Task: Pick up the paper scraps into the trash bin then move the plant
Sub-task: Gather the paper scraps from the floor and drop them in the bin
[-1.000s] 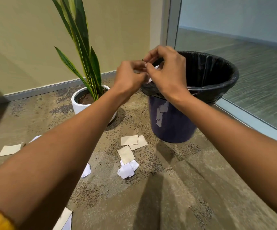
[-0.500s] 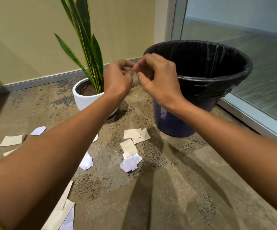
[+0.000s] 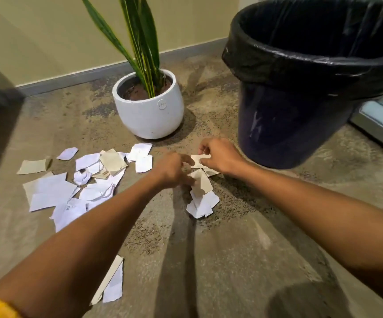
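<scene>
A mottled brown carpet (image 3: 243, 260) covers the floor, meeting a beige wall (image 3: 36, 37) with a grey skirting board (image 3: 71, 78) at the far side. At the far right stands the trash bin (image 3: 284, 125), a dark blue tub lined with a glossy black bag (image 3: 277, 63) folded over its rim. Left of it sits the plant (image 3: 140, 37), long green blades edged in yellow rising from soil in a round white pot (image 3: 150, 113). Paper scraps (image 3: 75, 184), white and tan, torn and some crumpled, lie scattered at the left; a smaller heap (image 3: 200, 203) lies near the bin's base, and two strips (image 3: 111, 283) lie nearer the person. The right hand (image 3: 220, 157) pinches a tan scrap (image 3: 196, 161) just beside the bin. The left hand (image 3: 173, 169), fingers curled, touches the tan piece (image 3: 203, 183) atop the small heap; it is blurred, so its grip cannot be told.
</scene>
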The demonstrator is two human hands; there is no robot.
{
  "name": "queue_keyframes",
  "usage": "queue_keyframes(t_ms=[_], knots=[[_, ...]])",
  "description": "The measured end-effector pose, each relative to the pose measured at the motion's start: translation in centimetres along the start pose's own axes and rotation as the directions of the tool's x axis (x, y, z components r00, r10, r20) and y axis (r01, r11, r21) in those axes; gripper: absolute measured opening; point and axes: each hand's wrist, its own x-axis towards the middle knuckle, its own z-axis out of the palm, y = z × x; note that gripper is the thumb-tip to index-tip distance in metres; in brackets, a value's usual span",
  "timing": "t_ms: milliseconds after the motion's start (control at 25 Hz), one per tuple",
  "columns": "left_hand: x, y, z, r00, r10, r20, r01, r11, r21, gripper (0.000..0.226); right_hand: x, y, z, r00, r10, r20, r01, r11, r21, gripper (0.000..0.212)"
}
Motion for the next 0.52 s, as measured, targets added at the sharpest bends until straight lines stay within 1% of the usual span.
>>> queue_keyframes(t_ms=[80, 160, 200, 240, 280, 360, 440, 520], knots=[[0.1, -0.3, 2.2, 0.993, 0.062, 0.102, -0.069, 0.995, 0.069, 0.081, 0.5, 0.8, 1.3, 0.989, -0.006, 0.147, 0.035, 0.979, -0.199, 0.050], [0.0, -0.4, 4.0, 0.980, 0.072, 0.187, -0.099, 0.985, 0.143, 0.103, 1.0, 1.4, 2.0, 0.948, -0.019, 0.317, 0.125, 0.940, -0.317, 0.075], [-0.1, -0.4, 4.7, 0.977, 0.068, 0.204, -0.115, 0.967, 0.227, 0.108, 1.2, 1.7, 2.2, 0.928, -0.024, 0.372, 0.160, 0.928, -0.338, 0.081], [-0.2, -0.4, 5.1, 0.977, 0.068, 0.204, -0.129, 0.944, 0.303, 0.108, 1.3, 2.0, 2.3, 0.918, -0.033, 0.394, 0.183, 0.919, -0.349, 0.083], [-0.2, -0.3, 5.3, 0.978, 0.075, 0.193, -0.139, 0.929, 0.343, 0.102, 1.4, 2.3, 2.2, 0.921, -0.047, 0.386, 0.197, 0.913, -0.357, 0.082], [-0.3, -0.1, 5.2, 0.982, 0.118, 0.145, -0.163, 0.919, 0.358, 0.075, 1.3, 2.5, 1.8, 0.943, -0.077, 0.323, 0.208, 0.896, -0.393, 0.072], [-0.3, -0.1, 4.7, 0.982, 0.168, 0.091, -0.189, 0.924, 0.332, 0.048, 0.9, 2.6, 1.4, 0.961, -0.113, 0.253, 0.212, 0.888, -0.409, 0.054], [-0.5, -0.3, 3.9, 0.985, 0.164, 0.052, -0.172, 0.951, 0.257, 0.033, 0.4, 2.8, 0.8, 0.982, -0.097, 0.159, 0.146, 0.932, -0.332, 0.031]])
